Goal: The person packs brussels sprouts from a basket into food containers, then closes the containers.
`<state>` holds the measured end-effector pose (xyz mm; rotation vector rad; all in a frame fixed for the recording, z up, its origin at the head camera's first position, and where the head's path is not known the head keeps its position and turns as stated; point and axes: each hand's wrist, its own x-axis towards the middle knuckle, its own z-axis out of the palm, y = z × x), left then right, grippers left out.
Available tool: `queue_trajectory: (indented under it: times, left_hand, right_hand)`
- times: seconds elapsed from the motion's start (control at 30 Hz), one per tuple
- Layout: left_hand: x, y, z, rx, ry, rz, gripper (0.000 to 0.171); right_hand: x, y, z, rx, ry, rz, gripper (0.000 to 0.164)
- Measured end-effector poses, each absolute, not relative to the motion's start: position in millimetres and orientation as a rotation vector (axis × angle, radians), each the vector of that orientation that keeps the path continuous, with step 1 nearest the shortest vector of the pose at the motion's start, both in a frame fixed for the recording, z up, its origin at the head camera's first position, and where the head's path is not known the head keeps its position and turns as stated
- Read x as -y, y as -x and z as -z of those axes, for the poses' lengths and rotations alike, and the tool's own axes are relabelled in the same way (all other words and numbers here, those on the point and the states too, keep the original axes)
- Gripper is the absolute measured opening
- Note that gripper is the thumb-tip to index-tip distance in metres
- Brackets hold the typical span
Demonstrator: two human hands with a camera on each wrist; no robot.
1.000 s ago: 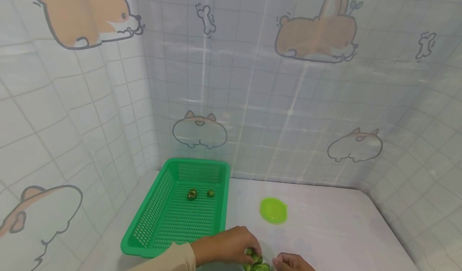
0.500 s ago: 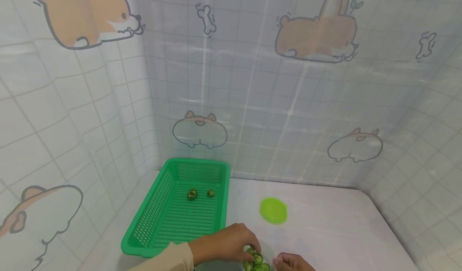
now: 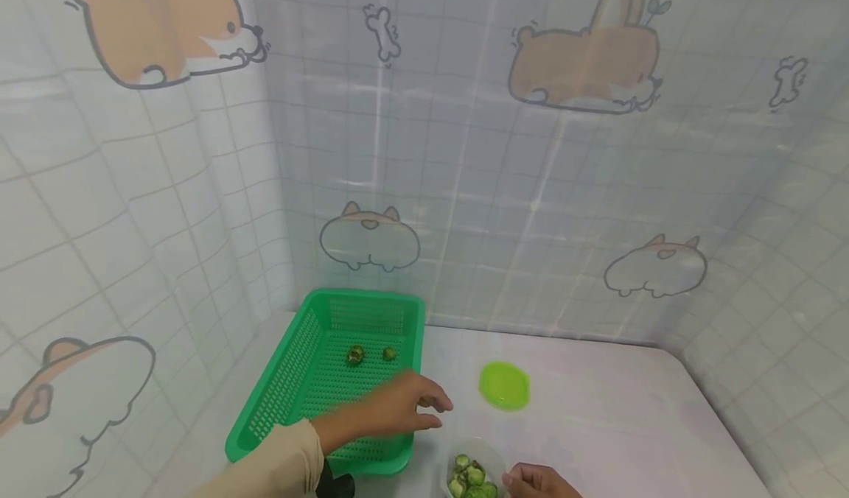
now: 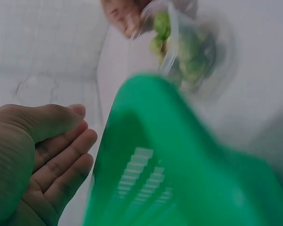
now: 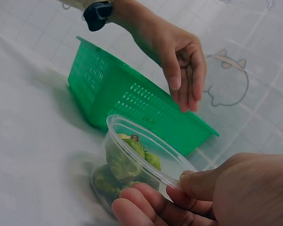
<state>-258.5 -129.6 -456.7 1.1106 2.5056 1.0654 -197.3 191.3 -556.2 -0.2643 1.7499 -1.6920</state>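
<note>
My left hand [image 3: 398, 409] is in the air over the right side of the green basket [image 3: 414, 336], its fingers relaxed and holding nothing. In the right wrist view its thumb and fingers are apart. My right hand [image 5: 254, 190] pinches the rim of a clear plastic tub [image 5: 114, 125] between thumb and fingers. Several Brussels sprouts [image 5: 125, 162] lie in the tub, which stands on the table to the right of the basket. Inside the basket, toward the far end, sit one larger browned sprout [image 3: 355, 355] and one smaller sprout [image 3: 389, 353].
A lime-green lid [image 3: 505, 385] lies on the white table [image 3: 597, 402] beyond the tub. Tile-patterned sheeting [image 3: 464, 188] with cartoon dogs rises behind the table and on both sides. The left wrist wears a black band [image 5: 98, 15].
The left hand has come out of the tub, leaving the sprouts there, and moved left and up over the basket. The right hand has kept its place at the tub's rim.
</note>
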Motion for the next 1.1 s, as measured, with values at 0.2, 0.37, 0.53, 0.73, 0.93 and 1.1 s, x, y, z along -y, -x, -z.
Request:
queue_trajectory:
  times: [0.2,0.37,0.53,0.73,0.93,1.1]
  left_hand:
    - [161.3,270.1,451.4,-2.517,-0.99,-1.219,0.023]
    - [187.3,283.1,454.2,-2.633,-0.967,-1.186,0.027]
    - [205.2,294.5,460.7,-2.672,-0.929,-1.226,0.027]
    - [222.1,309.9,474.0,-2.731,-0.894,-1.221,0.025]
    - [239.2,325.6,485.4,-2.936,-0.781,-1.096,0.026]
    - [251.1,337.4,492.8,-3.102,-0.734,-0.895,0.032]
  right_hand:
    - [-190.4,196.3,555.5,-1.766,0.238,1.678,0.031]
    - [-190.3,196.1,555.9,-1.77,0.223,1.676,0.03]
    - [-188.1,196.2,555.4,-1.795,0.212,1.664,0.031]
    - [-187.1,196.4,555.5,-1.793,0.212,1.666,0.031]
    - [-186.9,196.1,555.3,-1.791,0.211,1.668,0.032]
    - [-188.0,195.8,553.9,-1.786,0.213,1.672,0.033]
